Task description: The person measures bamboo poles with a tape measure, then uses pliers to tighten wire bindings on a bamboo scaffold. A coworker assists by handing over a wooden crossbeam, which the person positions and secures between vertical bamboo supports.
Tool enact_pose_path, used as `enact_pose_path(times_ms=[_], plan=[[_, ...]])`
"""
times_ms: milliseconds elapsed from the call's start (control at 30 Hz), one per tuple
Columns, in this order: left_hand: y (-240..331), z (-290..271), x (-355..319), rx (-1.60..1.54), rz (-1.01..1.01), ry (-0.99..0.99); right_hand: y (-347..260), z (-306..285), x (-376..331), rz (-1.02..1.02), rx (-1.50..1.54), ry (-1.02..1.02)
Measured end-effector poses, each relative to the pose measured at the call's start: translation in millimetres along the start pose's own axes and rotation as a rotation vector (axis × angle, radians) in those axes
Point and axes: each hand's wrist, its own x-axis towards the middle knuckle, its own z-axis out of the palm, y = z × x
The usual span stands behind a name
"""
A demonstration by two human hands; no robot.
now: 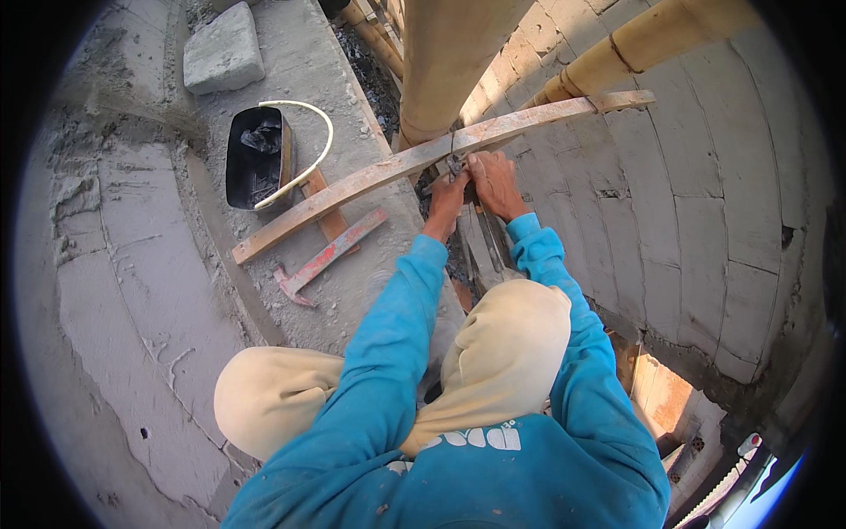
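My left hand (447,204) is closed, its fingers bent close together at the underside of a long wooden batten (379,182). Right beside it, my right hand (498,183) is also closed, with the thumb and fingers pinched by a dark tie around the batten. Whatever the fingers hold is too small and too covered to make out. Just beyond the hands stands a thick bamboo pole (436,79). Below them, a narrow upright timber (478,242) and a dark strip run down toward my knees.
A red claw hammer (328,257) lies on the dusty concrete ledge (352,304) at left. Near it stand a black container (233,181) with a pale hose handle (330,132) and a rough block (223,50). A block wall (687,203) and a slanting bamboo pole (652,40) are at right.
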Motion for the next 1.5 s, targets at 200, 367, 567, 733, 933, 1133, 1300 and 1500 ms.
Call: enact_pose_path(times_ms=[200,367,567,733,933,1133,1300,1500], plan=[[8,1,-8,0.123,0.009,0.013,-3,29,-42,0.513,0.658,-0.046],[7,7,-9,0.081,0.01,0.06,-18,48,-84,0.586,0.836,-0.151],[-2,12,-6,-0.017,0.017,0.059,-31,41,-89,0.254,0.69,0.119],[-12,29,-2,0.0,0.017,0.314,-49,42,-109,0.373,0.095,0.098],[-4,17,-3,0.18,0.112,0.313,-7,42,-112,0.242,0.075,0.135],[-8,16,5,-0.034,0.076,0.008,23,17,-99,0.024,0.135,0.134],[-15,18,6,-0.14,0.075,-0.039,7,10,-99,0.175,-0.22,-0.045],[-11,27,-1,-0.345,0.097,-0.135,-10,5,-96,0.084,-0.569,0.092]])
